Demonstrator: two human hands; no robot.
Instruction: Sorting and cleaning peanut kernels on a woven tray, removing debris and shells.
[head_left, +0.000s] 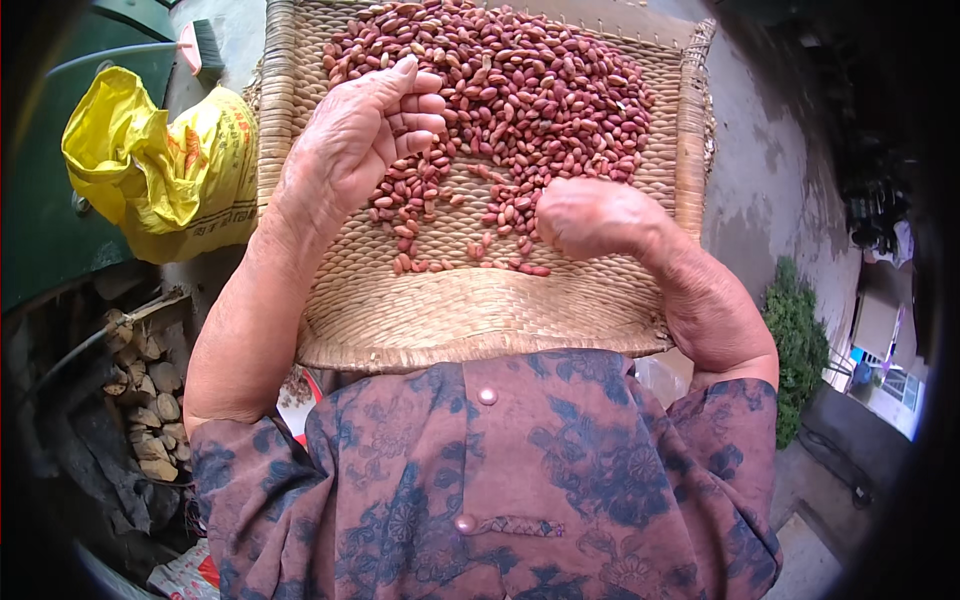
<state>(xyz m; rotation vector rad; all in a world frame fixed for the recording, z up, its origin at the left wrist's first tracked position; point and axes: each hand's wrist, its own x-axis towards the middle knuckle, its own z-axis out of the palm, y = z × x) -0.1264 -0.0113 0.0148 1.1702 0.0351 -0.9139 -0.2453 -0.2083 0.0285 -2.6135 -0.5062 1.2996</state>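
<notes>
A pile of red-skinned shelled peanuts (525, 90) lies on a woven wicker winnowing basket (480, 307), whose near rim is against my shirt. My left hand (382, 120) is over the left part of the pile, turned on its side. Its fingers are half curled with the thumb up, and nothing shows in the visible palm. On the right, my right hand (592, 217) is bent down at the pile's near edge, touching or just above the nuts. Its fingertips are hidden, so whatever they hold cannot be seen. Several loose peanuts form a line nearer me.
A yellow woven plastic sack (161, 172) bearing print stands left of the basket. Behind it is a pink-and-dark brush (200, 49). Cut firewood (154, 405) is stacked at lower left. A green bush (795, 352) grows on the right beside concrete ground (757, 165).
</notes>
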